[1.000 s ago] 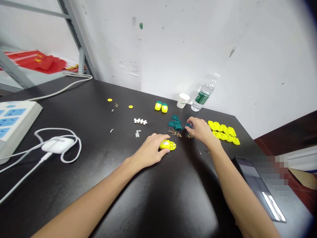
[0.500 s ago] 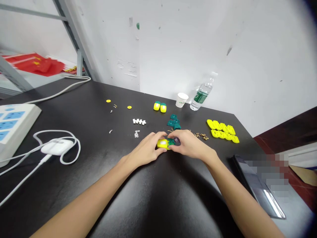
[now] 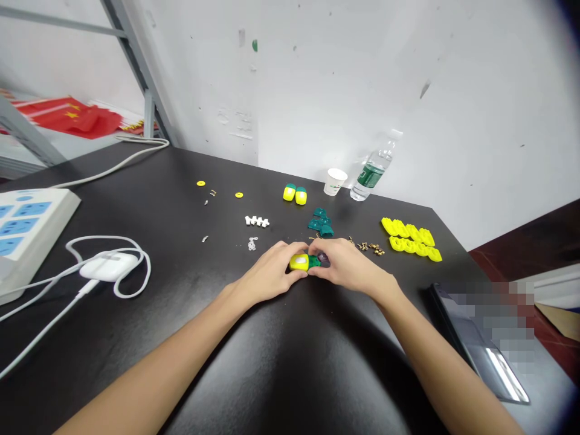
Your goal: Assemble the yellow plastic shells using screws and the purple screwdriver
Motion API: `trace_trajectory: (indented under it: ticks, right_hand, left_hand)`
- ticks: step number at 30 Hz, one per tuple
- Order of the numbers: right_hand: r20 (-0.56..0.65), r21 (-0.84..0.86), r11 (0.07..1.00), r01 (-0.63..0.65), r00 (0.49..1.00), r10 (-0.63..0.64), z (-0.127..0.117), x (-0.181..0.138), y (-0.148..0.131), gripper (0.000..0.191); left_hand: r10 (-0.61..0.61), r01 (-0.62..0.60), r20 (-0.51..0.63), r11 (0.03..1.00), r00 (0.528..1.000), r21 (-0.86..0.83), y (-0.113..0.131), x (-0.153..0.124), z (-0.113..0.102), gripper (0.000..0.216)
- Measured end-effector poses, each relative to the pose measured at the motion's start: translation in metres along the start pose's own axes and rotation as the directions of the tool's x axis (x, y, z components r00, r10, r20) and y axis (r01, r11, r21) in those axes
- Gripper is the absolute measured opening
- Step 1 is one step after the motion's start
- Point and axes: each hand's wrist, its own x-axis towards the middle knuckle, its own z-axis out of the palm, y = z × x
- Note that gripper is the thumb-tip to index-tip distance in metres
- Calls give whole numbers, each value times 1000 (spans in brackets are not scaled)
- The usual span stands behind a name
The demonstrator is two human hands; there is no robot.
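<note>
My left hand (image 3: pixel 275 269) pinches a small yellow plastic casing (image 3: pixel 299 262) between thumb and fingers, just above or on the black table. Close against its right side is a green plastic piece (image 3: pixel 313 261), gripped by my right hand (image 3: pixel 341 261). A dark rounded thing (image 3: pixel 323 258) shows inside the curl of my right hand; its kind is unclear. Behind my hands lies a small pile of dark green plastic pieces (image 3: pixel 321 223). Farther back stand two yellow-and-green casings (image 3: pixel 295 194). Small brass-coloured parts (image 3: pixel 371 248) are scattered beyond my right hand.
Yellow plastic shells (image 3: pixel 411 238) lie in rows at right, near a tablet-like device (image 3: pixel 480 344). A paper cup (image 3: pixel 335 182) and water bottle (image 3: pixel 372 172) stand by the wall. White parts (image 3: pixel 257 221), yellow rings (image 3: pixel 238 195), a power strip (image 3: pixel 38 235) and cables are leftward.
The view has shifted slightly. Between my fingers, the yellow casing and the green piece have turned a little; both hands keep nearly the same place and grip.
</note>
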Motion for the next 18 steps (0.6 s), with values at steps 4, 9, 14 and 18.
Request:
trace_trajectory:
  ticks: [4,9,14,18]
  right_hand:
    - [-2,0,1000,-1,1000,1,2,1,2,21]
    - [5,11,1000,-4,1000,4,3,1,6,16]
    - [38,70,997,25,999,-28,-1,0,11,12]
    - [43,98,995,23,999,-27,-2,0,13,8]
  left_hand:
    - [8,-8,5,1000,1000,18,-2,0,1,33]
    - [36,-36,1,999,999,14,-3,0,2,29]
    - [78,-78,2,997,997,3,-3,1,1,27]
    - [93,-93,11,996,996,14,-1,2,1,24]
